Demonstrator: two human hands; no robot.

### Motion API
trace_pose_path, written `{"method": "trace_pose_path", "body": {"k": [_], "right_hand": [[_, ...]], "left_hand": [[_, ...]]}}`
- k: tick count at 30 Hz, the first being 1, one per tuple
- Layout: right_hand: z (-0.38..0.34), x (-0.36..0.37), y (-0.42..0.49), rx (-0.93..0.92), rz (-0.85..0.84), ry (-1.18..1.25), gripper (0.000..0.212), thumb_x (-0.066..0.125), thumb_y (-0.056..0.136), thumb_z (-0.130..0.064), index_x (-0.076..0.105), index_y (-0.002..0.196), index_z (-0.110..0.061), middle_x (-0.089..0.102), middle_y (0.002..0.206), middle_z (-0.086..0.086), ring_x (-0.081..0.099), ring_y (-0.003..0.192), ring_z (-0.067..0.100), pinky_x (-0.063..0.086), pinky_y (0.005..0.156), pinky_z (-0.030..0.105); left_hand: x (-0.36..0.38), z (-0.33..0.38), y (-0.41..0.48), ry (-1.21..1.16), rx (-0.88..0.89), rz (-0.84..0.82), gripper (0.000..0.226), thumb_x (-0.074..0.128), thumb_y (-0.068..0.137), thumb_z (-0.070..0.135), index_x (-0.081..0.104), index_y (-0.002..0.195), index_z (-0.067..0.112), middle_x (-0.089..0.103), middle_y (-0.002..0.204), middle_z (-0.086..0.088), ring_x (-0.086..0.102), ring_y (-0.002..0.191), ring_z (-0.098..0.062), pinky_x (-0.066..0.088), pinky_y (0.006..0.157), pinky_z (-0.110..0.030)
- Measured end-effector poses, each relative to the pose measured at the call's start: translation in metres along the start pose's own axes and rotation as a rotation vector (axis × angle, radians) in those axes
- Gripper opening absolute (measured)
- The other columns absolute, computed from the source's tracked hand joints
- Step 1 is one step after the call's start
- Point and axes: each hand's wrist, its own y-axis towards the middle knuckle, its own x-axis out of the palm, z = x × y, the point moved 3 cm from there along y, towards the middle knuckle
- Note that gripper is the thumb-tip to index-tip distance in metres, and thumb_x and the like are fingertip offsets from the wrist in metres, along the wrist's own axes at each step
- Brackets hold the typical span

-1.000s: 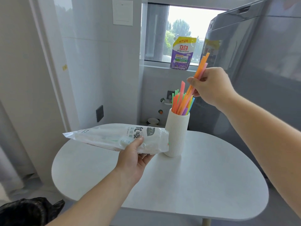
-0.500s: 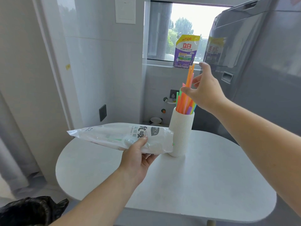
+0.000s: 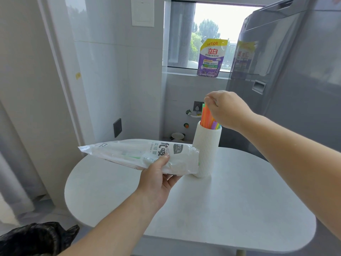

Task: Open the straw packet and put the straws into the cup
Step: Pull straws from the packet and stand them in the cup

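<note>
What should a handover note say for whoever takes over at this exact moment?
Left hand: grips the clear plastic straw packet, roughly level above the white oval table.
Right hand: fingers curled on the tops of the coloured plastic straws.
Done: packet apparently open; the bunch stands in the white ribbed cup on the table.
Left: release the bunch; check the packet, where a green streak suggests straws remain, and move any into the cup.
</note>
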Motion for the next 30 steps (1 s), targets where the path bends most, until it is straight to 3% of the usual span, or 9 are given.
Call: {"method": "trace_pose_path", "body": {"k": [3, 7, 10, 13, 16, 18, 20, 24, 30], "right_hand": [[-0.001, 0.0, -0.003, -0.036, -0.019, -0.008, 0.05, 0.033, 0.106, -0.043, 0.045, 0.144, -0.012, 0.054, 0.147, 0.014, 0.048, 0.133, 0.037, 0.046, 0.103, 0.052], [0.003, 0.013, -0.007, -0.057, -0.219, -0.138, 0.054, 0.028, 0.107, -0.047, 0.05, 0.144, -0.015, 0.035, 0.163, 0.007, 0.029, 0.15, 0.03, 0.033, 0.115, 0.049], [0.0, 0.005, -0.015, -0.061, -0.109, -0.071, 0.059, 0.035, 0.105, -0.048, 0.029, 0.157, -0.018, 0.031, 0.165, 0.004, 0.024, 0.152, 0.027, 0.027, 0.118, 0.047], [-0.009, -0.013, -0.032, -0.069, 0.142, 0.04, 0.051, 0.043, 0.105, -0.041, 0.04, 0.15, -0.017, 0.047, 0.154, 0.005, 0.036, 0.143, 0.028, 0.034, 0.111, 0.044], [-0.019, -0.015, -0.071, -0.023, 0.333, 0.285, 0.031, 0.044, 0.102, -0.034, 0.06, 0.124, -0.018, 0.063, 0.121, 0.002, 0.053, 0.118, 0.025, 0.045, 0.098, 0.038], [-0.023, -0.001, -0.105, 0.097, 0.335, 0.485, 0.018, 0.043, 0.1, -0.035, 0.056, 0.109, -0.028, 0.063, 0.104, -0.007, 0.058, 0.099, 0.005, 0.045, 0.083, 0.018], [-0.02, 0.026, -0.135, 0.334, 0.204, 0.709, 0.014, 0.041, 0.103, -0.038, 0.045, 0.115, -0.033, 0.062, 0.104, -0.011, 0.058, 0.088, -0.011, 0.042, 0.068, 0.005], [-0.012, 0.073, -0.176, 0.871, -0.149, 1.2, 0.039, 0.035, 0.106, -0.047, 0.052, 0.128, -0.019, 0.072, 0.108, 0.005, 0.074, 0.092, 0.018, 0.058, 0.083, 0.037], [-0.016, 0.081, -0.188, 1.075, -0.089, 1.605, 0.044, 0.035, 0.107, -0.045, 0.063, 0.115, -0.012, 0.08, 0.094, 0.014, 0.078, 0.087, 0.032, 0.061, 0.084, 0.049]], "left_hand": [[0.0, 0.0, 0.0, 0.005, -0.001, 0.0, 0.027, 0.067, 0.096, 0.007, 0.068, 0.122, 0.012, 0.083, 0.098, -0.008, 0.08, 0.081, -0.022, 0.064, 0.059, -0.034], [0.001, 0.0, 0.0, 0.013, -0.001, -0.011, 0.026, 0.067, 0.096, 0.007, 0.069, 0.122, 0.012, 0.083, 0.098, -0.009, 0.08, 0.081, -0.022, 0.064, 0.059, -0.034], [0.001, 0.0, 0.0, 0.025, 0.0, -0.016, 0.025, 0.067, 0.096, 0.008, 0.069, 0.121, 0.011, 0.082, 0.097, -0.009, 0.08, 0.08, -0.022, 0.063, 0.059, -0.034], [0.001, 0.0, 0.0, 0.038, 0.001, -0.017, 0.025, 0.067, 0.096, 0.009, 0.069, 0.121, 0.011, 0.082, 0.097, -0.009, 0.08, 0.081, -0.022, 0.064, 0.06, -0.034], [0.003, 0.001, -0.002, 0.056, 0.013, -0.028, 0.023, 0.069, 0.095, 0.009, 0.07, 0.118, 0.01, 0.082, 0.095, -0.008, 0.08, 0.08, -0.022, 0.064, 0.06, -0.034], [0.004, 0.001, -0.004, 0.085, 0.033, -0.045, 0.023, 0.07, 0.095, 0.01, 0.07, 0.118, 0.011, 0.083, 0.096, -0.007, 0.08, 0.083, -0.021, 0.064, 0.062, -0.034], [0.007, 0.001, -0.007, 0.135, 0.053, -0.073, 0.028, 0.07, 0.095, 0.012, 0.07, 0.123, 0.012, 0.082, 0.106, -0.008, 0.08, 0.092, -0.023, 0.064, 0.065, -0.034], [0.013, -0.001, -0.014, 0.274, 0.114, -0.158, 0.037, 0.071, 0.095, 0.014, 0.067, 0.132, 0.016, 0.078, 0.121, -0.008, 0.077, 0.104, -0.024, 0.063, 0.071, -0.033], [0.021, -0.002, -0.019, 0.423, 0.193, -0.294, 0.054, 0.077, 0.082, 0.018, 0.065, 0.135, 0.022, 0.077, 0.124, -0.003, 0.075, 0.111, -0.024, 0.063, 0.08, -0.036]]}}
